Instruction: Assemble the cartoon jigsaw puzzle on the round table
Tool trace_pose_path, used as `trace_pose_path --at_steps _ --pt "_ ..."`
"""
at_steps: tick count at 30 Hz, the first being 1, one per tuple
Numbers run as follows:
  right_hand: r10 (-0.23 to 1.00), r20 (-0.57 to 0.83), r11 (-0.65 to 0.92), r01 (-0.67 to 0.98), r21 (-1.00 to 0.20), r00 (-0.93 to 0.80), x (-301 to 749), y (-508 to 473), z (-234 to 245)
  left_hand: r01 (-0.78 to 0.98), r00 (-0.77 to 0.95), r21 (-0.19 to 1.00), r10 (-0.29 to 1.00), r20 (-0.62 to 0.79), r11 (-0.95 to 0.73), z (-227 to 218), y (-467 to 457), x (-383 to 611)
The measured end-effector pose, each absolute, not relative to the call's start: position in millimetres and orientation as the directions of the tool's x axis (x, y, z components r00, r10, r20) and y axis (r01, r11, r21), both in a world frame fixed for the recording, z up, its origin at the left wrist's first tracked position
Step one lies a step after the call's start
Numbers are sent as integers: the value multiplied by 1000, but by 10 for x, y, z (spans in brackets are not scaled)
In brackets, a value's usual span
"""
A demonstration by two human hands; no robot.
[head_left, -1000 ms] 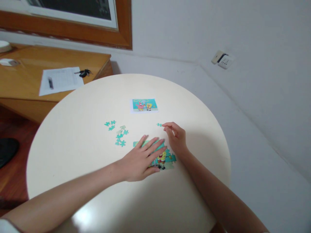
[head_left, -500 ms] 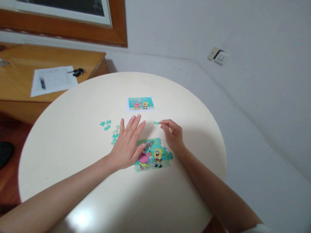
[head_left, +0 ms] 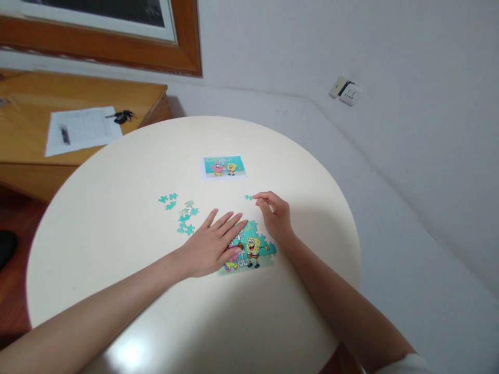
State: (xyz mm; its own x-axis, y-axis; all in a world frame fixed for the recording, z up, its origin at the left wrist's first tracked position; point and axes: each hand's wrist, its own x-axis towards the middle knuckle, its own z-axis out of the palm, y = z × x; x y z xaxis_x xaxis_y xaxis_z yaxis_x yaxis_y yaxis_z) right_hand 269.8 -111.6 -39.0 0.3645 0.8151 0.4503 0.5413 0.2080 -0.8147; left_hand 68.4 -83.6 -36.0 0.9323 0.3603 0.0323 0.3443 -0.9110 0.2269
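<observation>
A partly joined jigsaw puzzle (head_left: 253, 249) with cartoon figures lies flat on the round white table (head_left: 128, 228). My left hand (head_left: 216, 243) is spread palm down over the puzzle's left part and hides some of it. Behind the puzzle's top edge, my right hand (head_left: 274, 212) pinches a small teal puzzle piece (head_left: 248, 197) between thumb and forefinger, low over the tabletop. Several loose teal and pale green pieces (head_left: 185, 218) lie left of my left hand. Farther left is a small group of teal pieces (head_left: 170, 205).
A printed picture (head_left: 225, 166) of the same cartoon scene lies on the table beyond my hands. At the back left, a wooden cabinet (head_left: 105, 88) holds a paper sheet (head_left: 83, 130) and keys (head_left: 123, 117). A wall with a socket (head_left: 351, 94) stands at the right.
My left hand has come down toward me onto the puzzle, uncovering more loose pieces at its left. My right hand still pinches the piece in nearly the same spot.
</observation>
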Motion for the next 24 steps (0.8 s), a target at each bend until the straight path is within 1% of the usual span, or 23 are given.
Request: trace_pose_path --at_steps 3,5,8,10,12,15,17,24 --pt "812 438 187 540 -821 385 2716 -1107 -388 369 899 292 419 130 -882 -314 -762 652" --pt "810 432 181 532 -827 396 2721 -1104 -385 431 841 330 507 191 -840 -255 -676 615" --pt "816 416 172 520 -836 400 2716 -1105 -383 562 705 376 665 248 -736 -132 -499 525" --pt "822 409 166 519 -838 396 2710 -1109 -384 639 608 406 753 253 -653 -48 -368 446" --pt "827 409 169 522 -836 387 2707 -1112 -386 702 541 404 808 235 -587 18 -246 365" --pt "830 415 176 530 -829 374 2706 -1114 -387 765 464 389 858 221 -514 77 -118 265" --pt "830 419 180 533 -827 369 2710 -1115 -383 787 446 376 872 204 -490 95 -75 228" --pt "830 408 164 533 -830 380 2730 -1119 -372 813 466 319 873 142 -486 107 -58 223"
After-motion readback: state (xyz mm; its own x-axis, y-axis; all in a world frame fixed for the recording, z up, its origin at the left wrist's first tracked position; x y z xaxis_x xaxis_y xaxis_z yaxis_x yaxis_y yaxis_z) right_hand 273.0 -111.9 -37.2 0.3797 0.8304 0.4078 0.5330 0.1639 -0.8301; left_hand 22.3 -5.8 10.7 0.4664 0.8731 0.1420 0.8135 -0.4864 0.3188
